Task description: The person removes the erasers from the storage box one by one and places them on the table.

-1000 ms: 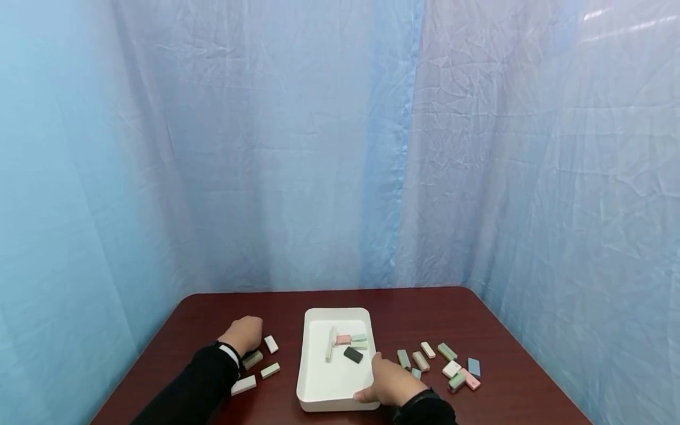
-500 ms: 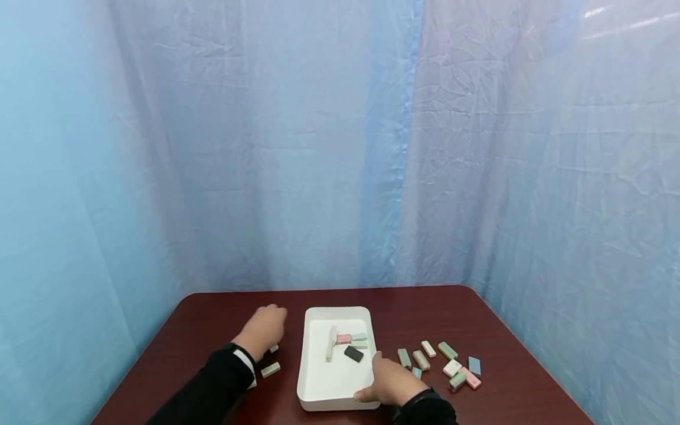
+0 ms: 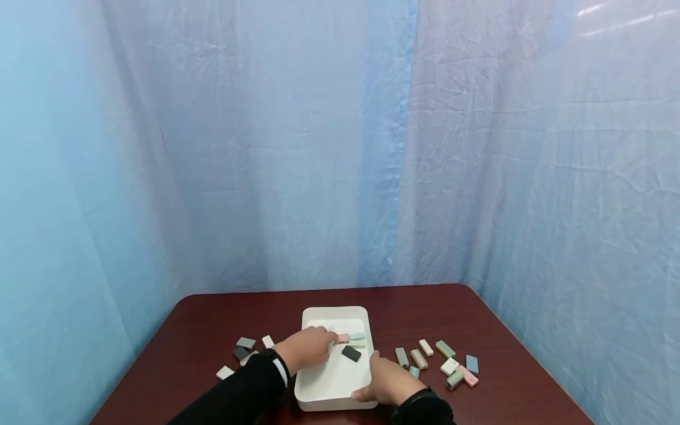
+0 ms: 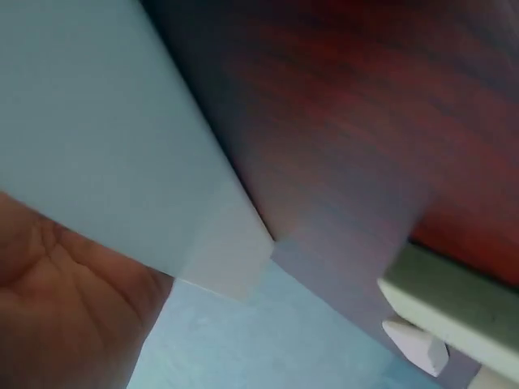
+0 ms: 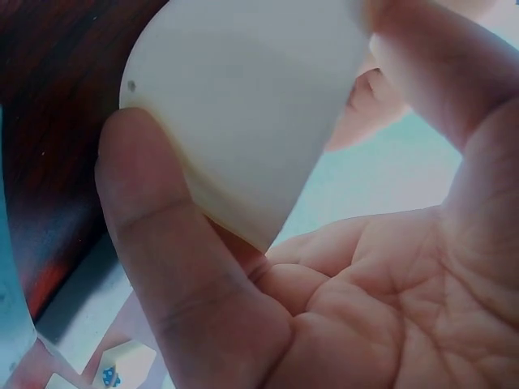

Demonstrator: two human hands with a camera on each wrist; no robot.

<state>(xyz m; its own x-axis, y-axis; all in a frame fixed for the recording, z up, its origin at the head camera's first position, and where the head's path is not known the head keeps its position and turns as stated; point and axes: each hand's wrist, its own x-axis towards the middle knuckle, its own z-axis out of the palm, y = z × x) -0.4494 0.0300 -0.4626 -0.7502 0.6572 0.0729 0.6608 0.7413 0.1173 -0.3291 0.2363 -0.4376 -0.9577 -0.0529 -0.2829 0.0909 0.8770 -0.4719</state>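
A white tray point(image 3: 332, 386) lies on the table with a pink block point(image 3: 343, 338), pale green blocks point(image 3: 357, 343) and a dark grey block point(image 3: 351, 353) inside. My left hand point(image 3: 306, 348) reaches over its left wall, fingers bent down beside the pink block. Its fingertips are hidden in both views, so I cannot tell what it holds. In the left wrist view the tray's outer wall point(image 4: 105, 138) covers the fingers. My right hand point(image 3: 391, 381) grips the tray's near right corner. In the right wrist view its thumb point(image 5: 154, 186) presses the tray's wall point(image 5: 243, 97).
To the right are several loose blocks, among them a pink block point(image 3: 468, 376), a blue block point(image 3: 471, 364) and a green block point(image 3: 445, 349). Grey point(image 3: 246, 342) and white blocks point(image 3: 225, 372) lie left, partly behind the left sleeve. Curtains point(image 3: 319, 177) surround the dark red table point(image 3: 425, 307).
My left hand has moved right, from the blocks on the left to inside the tray, uncovering dark and grey blocks. The right hand keeps its grip on the tray.
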